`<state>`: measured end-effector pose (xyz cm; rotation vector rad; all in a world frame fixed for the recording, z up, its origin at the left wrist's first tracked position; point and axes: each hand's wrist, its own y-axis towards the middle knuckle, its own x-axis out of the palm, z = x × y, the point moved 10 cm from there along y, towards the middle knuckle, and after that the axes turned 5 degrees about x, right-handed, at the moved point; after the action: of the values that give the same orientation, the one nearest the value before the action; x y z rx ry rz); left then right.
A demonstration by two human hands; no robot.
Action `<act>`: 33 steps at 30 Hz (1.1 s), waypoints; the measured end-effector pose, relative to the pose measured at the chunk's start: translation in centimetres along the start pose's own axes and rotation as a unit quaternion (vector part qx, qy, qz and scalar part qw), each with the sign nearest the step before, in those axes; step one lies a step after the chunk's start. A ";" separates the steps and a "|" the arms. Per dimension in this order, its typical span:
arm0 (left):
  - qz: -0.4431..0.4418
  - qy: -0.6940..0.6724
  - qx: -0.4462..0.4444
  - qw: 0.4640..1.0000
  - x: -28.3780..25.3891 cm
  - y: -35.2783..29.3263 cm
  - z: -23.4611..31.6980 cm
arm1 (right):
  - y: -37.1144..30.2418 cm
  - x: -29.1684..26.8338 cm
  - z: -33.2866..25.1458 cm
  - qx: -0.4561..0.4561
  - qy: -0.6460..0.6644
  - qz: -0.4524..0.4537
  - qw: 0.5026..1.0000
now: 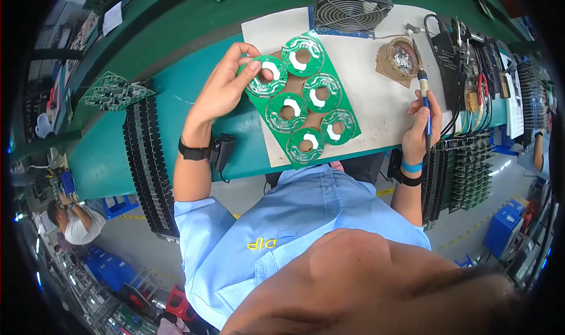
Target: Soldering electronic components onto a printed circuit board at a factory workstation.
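My left hand grips the upper left corner of a green circuit board panel, its thumb on top of one ring. The panel carries several round boards, each with a central hole and a white arc. It is tilted over a pale sheet on the bench. In my right hand is a soldering iron with a blue handle, its tip pointing up and away from me. Beside the tip stands a brown pot with shiny bits of metal in it.
A black fan with a round wire guard stands at the back. Tools with red handles and cables crowd the right side. Black slotted racks flank me, with a populated circuit board at the left. Another person is farther left.
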<state>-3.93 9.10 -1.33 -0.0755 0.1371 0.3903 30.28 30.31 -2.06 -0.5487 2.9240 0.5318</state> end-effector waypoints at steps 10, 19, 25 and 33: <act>0.323 -0.108 0.035 0.940 -15.6 -3.1 1.1 | 0.7 -0.8 0.1 -0.014 0.005 0.000 1.000; 0.551 -0.284 0.177 0.764 -22.3 1.1 -4.2 | 0.8 -1.0 0.3 -0.011 0.012 0.000 1.000; 0.611 -0.290 0.164 0.718 -25.0 0.8 -7.5 | 0.7 -0.5 0.1 -0.020 0.019 -0.003 1.000; 0.393 -0.151 0.190 0.887 -8.6 -5.3 6.7 | 0.5 -1.3 0.9 -0.019 0.037 0.009 0.999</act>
<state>-9.01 1.64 6.79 0.4463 -0.0771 1.1741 31.33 31.45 -2.47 -0.5581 2.9983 0.5815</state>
